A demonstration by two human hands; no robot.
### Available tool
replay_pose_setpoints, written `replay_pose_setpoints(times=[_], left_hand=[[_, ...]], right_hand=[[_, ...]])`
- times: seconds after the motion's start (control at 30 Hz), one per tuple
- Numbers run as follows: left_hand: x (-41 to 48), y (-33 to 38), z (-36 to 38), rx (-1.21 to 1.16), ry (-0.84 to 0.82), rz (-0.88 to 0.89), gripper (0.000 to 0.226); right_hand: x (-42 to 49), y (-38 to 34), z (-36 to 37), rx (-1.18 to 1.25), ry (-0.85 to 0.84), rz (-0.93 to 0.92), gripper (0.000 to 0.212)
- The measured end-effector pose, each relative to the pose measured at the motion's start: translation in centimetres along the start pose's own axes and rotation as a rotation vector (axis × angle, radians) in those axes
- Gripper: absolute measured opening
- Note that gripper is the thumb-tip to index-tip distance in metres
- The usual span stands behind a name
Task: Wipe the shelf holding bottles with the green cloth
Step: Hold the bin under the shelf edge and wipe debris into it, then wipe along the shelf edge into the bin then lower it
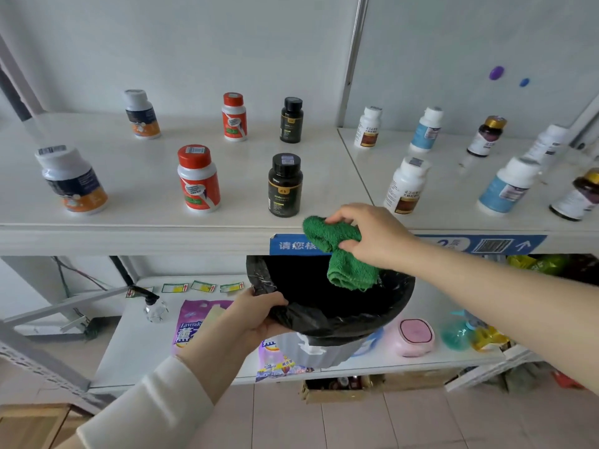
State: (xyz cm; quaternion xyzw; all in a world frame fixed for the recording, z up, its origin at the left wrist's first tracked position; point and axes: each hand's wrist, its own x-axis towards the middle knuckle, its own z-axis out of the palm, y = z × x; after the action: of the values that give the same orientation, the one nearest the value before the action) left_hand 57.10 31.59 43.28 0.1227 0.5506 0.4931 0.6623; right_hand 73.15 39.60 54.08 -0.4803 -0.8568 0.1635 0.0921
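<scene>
Some label (291,245) text behind green cloth (334,241)

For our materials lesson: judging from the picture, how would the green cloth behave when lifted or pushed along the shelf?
Probably floppy: the green cloth droops below the right hand that pinches it. Likely light, since a few fingers carry it. Its looped pile looks grippy, so it may drag rather than slide on the smooth shelf.
</scene>
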Motion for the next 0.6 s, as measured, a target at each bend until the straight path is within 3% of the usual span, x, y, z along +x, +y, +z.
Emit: replay_pose_setpoints(times=[0.17,0.27,0.37,0.5,0.6], left_hand=[[-0.4,-0.8,0.1,-0.005,0.003,-0.014,0.019],[-0.9,-1.2,0.4,-0.015,-0.003,-0.005,0.019],[-1.3,-1.7,0.4,-0.024,0.006,0.005,0.020],[-1.2,-3.5,0.1,-0.004,0.011,0.011,0.024],[-1.0,-5.1,0.5,0.033,0.008,-0.007,0.032]], right_hand=[[-1.6,0.4,0.4,0.093,0.076,0.014,0.040],[-2.4,0.9,-0.4,0.212,0.213,0.044,0.040],[-4.1,1.9,0.6,0.206,0.096,0.034,0.043],[-6.2,4.3,3.4,0.407,0.302,0.148,0.034],[-7.5,5.9,6.1,0.334,0.130,0.226,0.028]])
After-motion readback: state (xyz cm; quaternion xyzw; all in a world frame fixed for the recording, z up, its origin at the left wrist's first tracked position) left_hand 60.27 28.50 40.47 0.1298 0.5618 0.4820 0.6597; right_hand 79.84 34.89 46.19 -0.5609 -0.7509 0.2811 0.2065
